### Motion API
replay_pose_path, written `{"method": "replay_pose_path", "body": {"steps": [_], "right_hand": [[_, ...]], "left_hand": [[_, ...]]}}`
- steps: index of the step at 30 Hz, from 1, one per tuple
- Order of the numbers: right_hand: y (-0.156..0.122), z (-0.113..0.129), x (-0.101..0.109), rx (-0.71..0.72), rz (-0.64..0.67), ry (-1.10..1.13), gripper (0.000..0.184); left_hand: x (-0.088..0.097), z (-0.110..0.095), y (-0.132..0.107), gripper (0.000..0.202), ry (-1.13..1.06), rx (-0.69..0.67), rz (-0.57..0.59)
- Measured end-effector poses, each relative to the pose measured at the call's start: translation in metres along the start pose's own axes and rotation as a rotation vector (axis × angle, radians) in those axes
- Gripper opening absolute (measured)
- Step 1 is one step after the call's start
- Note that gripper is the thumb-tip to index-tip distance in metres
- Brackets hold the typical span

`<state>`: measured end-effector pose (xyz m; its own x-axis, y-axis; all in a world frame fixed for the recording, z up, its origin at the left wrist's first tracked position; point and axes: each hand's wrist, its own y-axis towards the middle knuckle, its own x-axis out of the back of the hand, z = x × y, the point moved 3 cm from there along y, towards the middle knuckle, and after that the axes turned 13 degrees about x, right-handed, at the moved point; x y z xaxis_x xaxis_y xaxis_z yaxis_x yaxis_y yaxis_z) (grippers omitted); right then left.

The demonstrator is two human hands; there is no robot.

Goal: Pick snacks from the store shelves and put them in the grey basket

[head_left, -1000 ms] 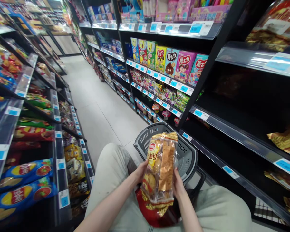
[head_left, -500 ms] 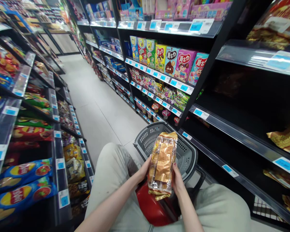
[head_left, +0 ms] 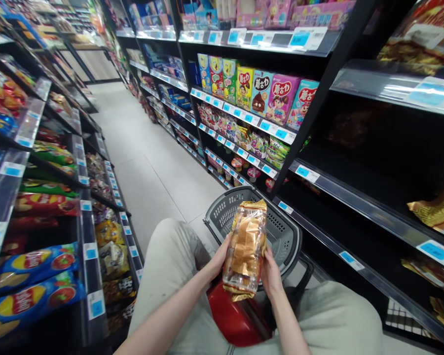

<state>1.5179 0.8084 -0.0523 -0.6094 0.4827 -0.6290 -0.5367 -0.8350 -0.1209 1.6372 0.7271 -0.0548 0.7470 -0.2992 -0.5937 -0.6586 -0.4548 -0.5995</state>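
A gold and clear snack package (head_left: 244,249) is held between my two hands, above the near part of a grey shopping basket (head_left: 222,209). My left hand (head_left: 220,256) grips its left edge, and my right hand (head_left: 272,271) is closed against its right edge. The fingers behind the package are hidden. Its gold crimped ends point away from me and toward me, tilted slightly. Below my hands, a red glossy surface (head_left: 237,315) shows between my knees. The basket's black handle (head_left: 303,278) hangs at its right side.
Shelves of boxed snacks (head_left: 261,93) stand ahead right, with price labels along their edges. Dark shelves on the right hold gold packages (head_left: 436,209). On the left, racks carry blue chip bags (head_left: 33,301). A tiled aisle floor (head_left: 140,162) runs between them.
The package has shifted slightly to the left and turned a little in my hands, with both hands moving along. The basket stays in place.
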Motion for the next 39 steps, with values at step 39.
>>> {"method": "replay_pose_path", "body": {"steps": [39], "right_hand": [[0.003, -0.011, 0.008, 0.051, 0.168, -0.420, 0.050]], "left_hand": [[0.003, -0.003, -0.005, 0.080, 0.217, -0.155, 0.152]]}}
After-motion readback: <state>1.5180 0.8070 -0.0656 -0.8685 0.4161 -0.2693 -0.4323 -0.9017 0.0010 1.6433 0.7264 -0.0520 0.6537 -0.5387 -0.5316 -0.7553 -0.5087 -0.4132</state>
